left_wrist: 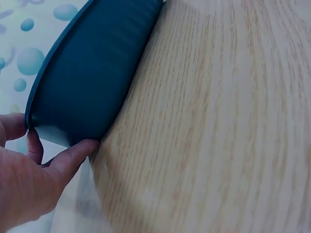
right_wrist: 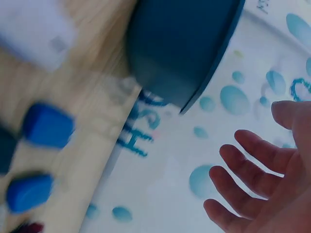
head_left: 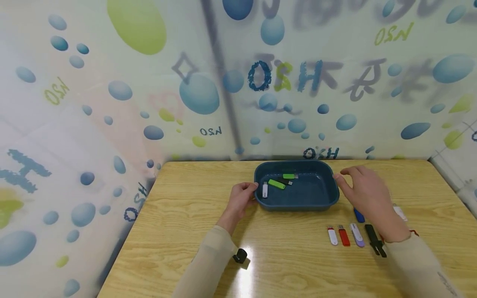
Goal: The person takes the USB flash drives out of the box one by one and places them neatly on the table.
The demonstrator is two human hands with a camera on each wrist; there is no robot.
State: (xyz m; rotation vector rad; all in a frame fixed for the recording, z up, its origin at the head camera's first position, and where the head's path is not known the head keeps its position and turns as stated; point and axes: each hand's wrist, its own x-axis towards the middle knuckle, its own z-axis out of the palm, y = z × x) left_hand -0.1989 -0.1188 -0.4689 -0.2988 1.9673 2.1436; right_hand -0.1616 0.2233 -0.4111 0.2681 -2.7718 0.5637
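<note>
A dark blue plastic bin (head_left: 298,205) stands at the back of the table. Its left end is pinched by my left hand (head_left: 239,199); the left wrist view has the thumb at the rim and fingers against the outer wall (left_wrist: 87,73). Inside lie a white USB stick (head_left: 265,190), a green one (head_left: 276,184), another green one (head_left: 288,176) and a dark one (head_left: 286,181). My right hand (head_left: 367,192) hovers just off the bin's right end. In the right wrist view that hand (right_wrist: 267,179) has spread, slightly bent fingers, apart from the bin, holding nothing.
More USB sticks lie at the table's right: white-and-red (head_left: 332,235), red (head_left: 344,236), white-and-purple (head_left: 357,235), black (head_left: 374,240), blue (head_left: 359,215) and white (head_left: 400,212), some partly behind my right arm. A small black object (head_left: 240,255) is by my left sleeve. A patterned curtain (head_left: 238,103) hangs behind the table.
</note>
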